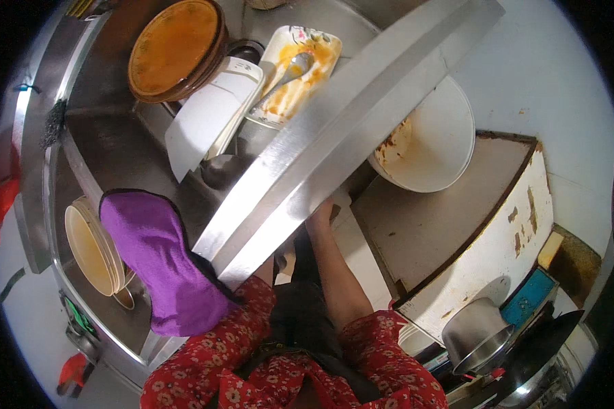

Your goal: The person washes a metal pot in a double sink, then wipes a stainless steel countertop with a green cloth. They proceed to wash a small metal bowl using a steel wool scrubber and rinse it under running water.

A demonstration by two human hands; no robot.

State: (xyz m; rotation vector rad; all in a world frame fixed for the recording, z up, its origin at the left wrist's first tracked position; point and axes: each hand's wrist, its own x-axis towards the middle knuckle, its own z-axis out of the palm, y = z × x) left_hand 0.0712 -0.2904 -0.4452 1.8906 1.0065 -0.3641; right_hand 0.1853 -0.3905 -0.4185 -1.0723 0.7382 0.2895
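My right hand (321, 213) reaches down beside the stainless steel sink's front rim (307, 168), which hides part of it; whether it holds anything cannot be told. My left hand is out of view, with only a little forearm showing by the sleeve. A purple cloth with dark edging (169, 260) lies over the left end of the rim. Inside the sink, a soiled white dish (327, 53) bears a metal spoon (301, 64). Next to it are white rectangular dishes (207, 112), a stack of brown plates (176, 48) and a dark ladle bowl (222, 171).
Cream bowls (89, 250) lean in the left basin, near a dark scouring pad (55, 122). At right, a stained white basin (440, 138) rests on a worn cabinet (440, 220). A steel pot (476, 332) stands at lower right.
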